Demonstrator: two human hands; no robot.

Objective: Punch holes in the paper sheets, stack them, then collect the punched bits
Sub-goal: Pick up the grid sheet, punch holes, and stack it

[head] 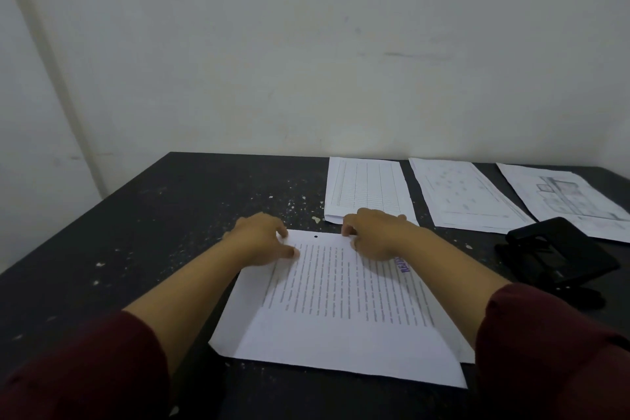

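Observation:
A printed sheet (341, 286) lies on top of at least one other white sheet on the black table (153, 232) in front of me, slightly askew from it. A punched hole (315, 236) shows near its far edge. My left hand (264, 240) pinches the far left corner of this sheet. My right hand (373, 235) holds the far edge to the right of the hole. A black hole punch (559, 257) stands on the table to the right, untouched. Small white paper bits (300, 206) are scattered over the tabletop beyond my hands.
Three more sheets lie in a row at the back right: a lined form (368, 189), a faint printed page (467, 194) and a diagram page (566, 201). A pale wall (306, 44) rises just behind the table. Dark red sleeves cover my forearms.

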